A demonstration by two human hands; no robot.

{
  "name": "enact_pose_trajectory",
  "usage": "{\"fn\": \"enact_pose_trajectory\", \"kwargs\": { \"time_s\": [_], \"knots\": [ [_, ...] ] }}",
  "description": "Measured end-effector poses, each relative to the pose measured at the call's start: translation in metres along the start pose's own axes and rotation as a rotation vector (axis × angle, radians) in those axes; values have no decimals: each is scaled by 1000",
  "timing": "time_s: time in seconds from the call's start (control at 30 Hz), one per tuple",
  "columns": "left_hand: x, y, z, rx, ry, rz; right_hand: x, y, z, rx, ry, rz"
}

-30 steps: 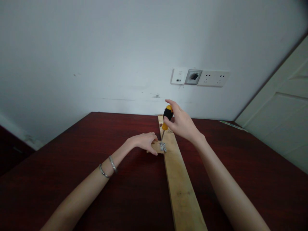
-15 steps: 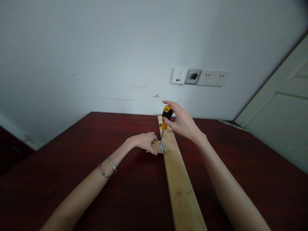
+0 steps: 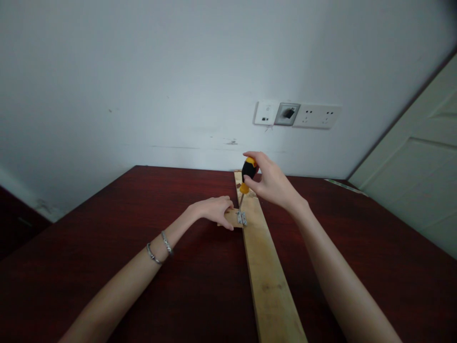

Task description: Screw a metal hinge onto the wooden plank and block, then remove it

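Note:
A yellow and black screwdriver (image 3: 249, 168) is gripped by its handle in my right hand (image 3: 273, 183), shaft pointing down and slightly left. Its tip meets the upper left part of a small metal hinge (image 3: 242, 218). One leaf of the hinge lies on a small wooden block (image 3: 233, 219), the other on a long wooden plank (image 3: 266, 267). My left hand (image 3: 216, 211) grips the small block, thumb on the near side and fingers on the far side. Whether a screw sits under the tip is too small to tell.
The plank runs across a dark red tabletop (image 3: 171, 295) toward the white wall (image 3: 160, 85). Wall sockets (image 3: 316, 116) are set above the table's back edge. A pale panelled door (image 3: 421, 157) stands at the right, with a thin strip (image 3: 345, 186) near the table's back right corner.
My right hand and the screwdriver handle have shifted slightly to the right, and the handle has turned a little. My left hand and the block stay in place.

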State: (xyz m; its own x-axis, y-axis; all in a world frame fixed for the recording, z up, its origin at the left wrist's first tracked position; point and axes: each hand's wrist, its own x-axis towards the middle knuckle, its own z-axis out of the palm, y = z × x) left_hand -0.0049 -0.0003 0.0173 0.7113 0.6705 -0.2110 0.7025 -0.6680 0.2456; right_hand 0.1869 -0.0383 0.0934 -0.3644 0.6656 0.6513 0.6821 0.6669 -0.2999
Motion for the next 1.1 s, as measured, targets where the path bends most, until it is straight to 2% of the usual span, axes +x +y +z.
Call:
{"fn": "enact_pose_trajectory", "kwargs": {
  "time_s": [0.13,0.3,0.53,0.63,0.8,0.97,1.1],
  "knots": [
    [0,0,0,-2,-2,-1,0,-3,3,-58,8,-27],
    [0,0,0,-2,-8,-8,0,-2,4,-190,3,41],
    [0,1,-1,19,-11,-10,-1,0,4,19,-7,-3],
    [1,1,0,2,-9,-21,-1,-3,4,-9,-18,-20],
    [0,0,0,5,-2,-18,-1,-3,3,-88,-16,60],
    [1,-1,1,10,-2,-10,0,-2,3,4,9,-3],
    [1,-2,1,0,-9,-9,0,-7,0,-61,-27,-9]
  ]
}}
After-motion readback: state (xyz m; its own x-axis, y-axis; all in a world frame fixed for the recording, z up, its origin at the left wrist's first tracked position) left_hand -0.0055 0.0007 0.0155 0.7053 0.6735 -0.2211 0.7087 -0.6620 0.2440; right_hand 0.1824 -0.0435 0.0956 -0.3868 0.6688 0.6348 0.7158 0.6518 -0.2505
